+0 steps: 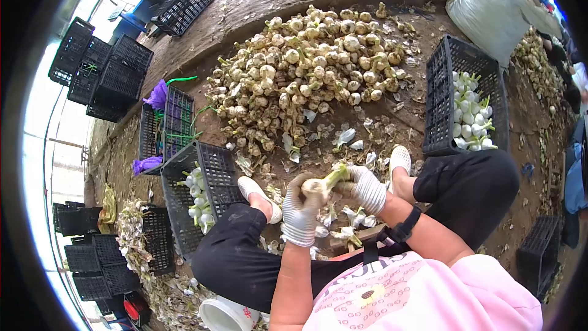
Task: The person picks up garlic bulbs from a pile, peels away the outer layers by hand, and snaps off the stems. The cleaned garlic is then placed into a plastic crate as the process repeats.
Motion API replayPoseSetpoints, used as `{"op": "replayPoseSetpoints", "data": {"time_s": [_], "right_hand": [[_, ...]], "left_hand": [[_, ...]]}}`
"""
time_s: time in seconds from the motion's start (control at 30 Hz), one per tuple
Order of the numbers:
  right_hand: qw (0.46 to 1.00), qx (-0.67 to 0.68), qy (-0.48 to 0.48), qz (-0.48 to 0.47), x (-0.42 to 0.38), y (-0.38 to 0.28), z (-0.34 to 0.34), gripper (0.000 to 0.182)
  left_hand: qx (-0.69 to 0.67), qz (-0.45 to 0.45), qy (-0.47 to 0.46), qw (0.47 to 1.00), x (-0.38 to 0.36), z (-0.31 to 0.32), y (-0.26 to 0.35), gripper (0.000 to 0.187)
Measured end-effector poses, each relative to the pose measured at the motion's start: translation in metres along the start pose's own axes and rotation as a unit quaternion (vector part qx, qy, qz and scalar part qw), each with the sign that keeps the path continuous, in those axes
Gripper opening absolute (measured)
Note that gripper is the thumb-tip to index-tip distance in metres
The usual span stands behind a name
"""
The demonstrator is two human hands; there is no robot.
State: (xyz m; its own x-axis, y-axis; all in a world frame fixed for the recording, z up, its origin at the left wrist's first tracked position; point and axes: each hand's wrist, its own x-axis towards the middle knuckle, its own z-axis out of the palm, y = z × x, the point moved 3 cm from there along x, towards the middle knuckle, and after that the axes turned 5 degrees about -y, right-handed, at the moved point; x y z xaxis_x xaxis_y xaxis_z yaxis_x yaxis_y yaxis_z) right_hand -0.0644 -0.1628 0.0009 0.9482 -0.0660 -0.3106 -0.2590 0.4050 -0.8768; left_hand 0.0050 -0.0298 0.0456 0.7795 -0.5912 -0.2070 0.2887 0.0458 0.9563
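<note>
A garlic bulb (pixel 314 187) with a pale green stalk is between my two gloved hands, over the ground in front of my lap. My left hand (pixel 300 209), in a white and grey knit glove, is wrapped round the bulb end. At the stalk end, the fingers of my right hand (pixel 366 189) close on the green stem. Beyond my feet lies a large heap of unpeeled garlic (pixel 306 73). Peeled skins and a few trimmed bulbs (pixel 347 233) are scattered on the ground below my hands.
A black crate (pixel 502 107) of white garlic stands at right, another crate (pixel 177 233) of white garlic at left. Behind the left one are crates with purple mesh (pixel 156 95). A white sack (pixel 490 12) is at upper right, a white bucket (pixel 215 315) at lower left.
</note>
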Motion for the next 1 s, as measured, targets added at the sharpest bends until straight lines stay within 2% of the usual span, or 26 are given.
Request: {"op": "replayPoseSetpoints", "data": {"time_s": [0.07, 0.1, 0.17, 0.23, 0.33, 0.37, 0.43, 0.47, 0.5, 0.6, 0.7, 0.73, 0.8, 0.83, 0.87, 0.9, 0.97, 1.0], "right_hand": [[0.998, 0.053, 0.003, -0.043, -0.006, -0.008, 0.011, 0.023], [0.996, 0.084, 0.005, -0.031, -0.008, -0.008, 0.010, 0.025], [0.990, 0.143, 0.008, -0.011, -0.006, -0.010, 0.003, 0.028], [0.992, 0.124, 0.002, -0.034, -0.006, -0.013, 0.000, 0.031], [0.993, 0.115, 0.002, -0.037, -0.006, -0.013, 0.000, 0.034], [0.991, 0.129, 0.013, -0.024, -0.005, -0.011, 0.000, 0.033], [0.979, 0.197, 0.050, -0.012, 0.000, -0.004, 0.003, 0.028], [0.980, 0.189, 0.057, -0.008, 0.001, -0.002, 0.000, 0.026], [0.981, 0.181, 0.064, -0.005, 0.001, 0.000, -0.002, 0.024], [0.977, 0.202, 0.058, -0.018, -0.003, 0.003, -0.005, 0.020], [0.971, 0.232, 0.048, -0.036, -0.004, 0.005, -0.006, 0.020], [0.975, 0.212, 0.053, -0.032, -0.004, 0.004, -0.006, 0.021], [0.983, 0.173, 0.062, -0.024, -0.002, 0.002, -0.008, 0.022], [0.992, 0.000, 0.079, -0.100, -0.002, -0.006, -0.010, 0.023], [0.965, -0.174, 0.092, -0.172, -0.003, -0.013, -0.010, 0.024], [0.903, -0.342, 0.101, -0.238, -0.005, -0.020, -0.007, 0.025], [0.887, -0.399, 0.060, -0.224, -0.011, -0.023, 0.012, 0.025], [0.889, -0.407, 0.030, -0.209, -0.011, -0.020, 0.018, 0.025]], "left_hand": [[-0.217, -0.052, -0.088, 0.971, -0.001, -0.008, -0.001, 0.045], [-0.272, -0.091, -0.127, 0.950, 0.001, -0.017, -0.017, 0.052], [-0.256, -0.105, -0.075, 0.958, 0.003, -0.017, -0.026, 0.051], [-0.281, -0.119, -0.059, 0.950, 0.002, -0.018, -0.026, 0.047], [-0.109, -0.020, -0.005, 0.994, 0.001, -0.009, -0.014, 0.043], [-0.082, -0.023, -0.007, 0.996, -0.001, -0.005, -0.014, 0.043], [0.031, 0.056, -0.014, 0.998, -0.003, 0.000, -0.020, 0.047], [0.088, 0.103, -0.014, 0.991, -0.004, 0.005, -0.019, 0.048], [0.076, 0.108, -0.003, 0.991, -0.004, 0.008, -0.022, 0.050], [-0.156, -0.039, -0.040, 0.986, -0.005, 0.006, -0.027, 0.049], [-0.231, -0.078, -0.078, 0.967, 0.001, 0.003, -0.032, 0.047], [-0.253, -0.083, -0.093, 0.959, 0.002, 0.003, -0.034, 0.047], [-0.159, -0.108, -0.050, 0.980, 0.007, 0.000, -0.039, 0.050], [-0.112, -0.120, -0.027, 0.986, 0.007, -0.001, -0.041, 0.052], [-0.087, -0.089, -0.034, 0.992, 0.004, 0.003, -0.041, 0.054], [-0.062, -0.057, -0.039, 0.996, -0.001, 0.012, -0.042, 0.056], [-0.062, -0.012, -0.047, 0.997, -0.005, 0.012, -0.047, 0.062], [-0.005, 0.008, 0.005, 1.000, -0.002, 0.010, -0.049, 0.058]]}}
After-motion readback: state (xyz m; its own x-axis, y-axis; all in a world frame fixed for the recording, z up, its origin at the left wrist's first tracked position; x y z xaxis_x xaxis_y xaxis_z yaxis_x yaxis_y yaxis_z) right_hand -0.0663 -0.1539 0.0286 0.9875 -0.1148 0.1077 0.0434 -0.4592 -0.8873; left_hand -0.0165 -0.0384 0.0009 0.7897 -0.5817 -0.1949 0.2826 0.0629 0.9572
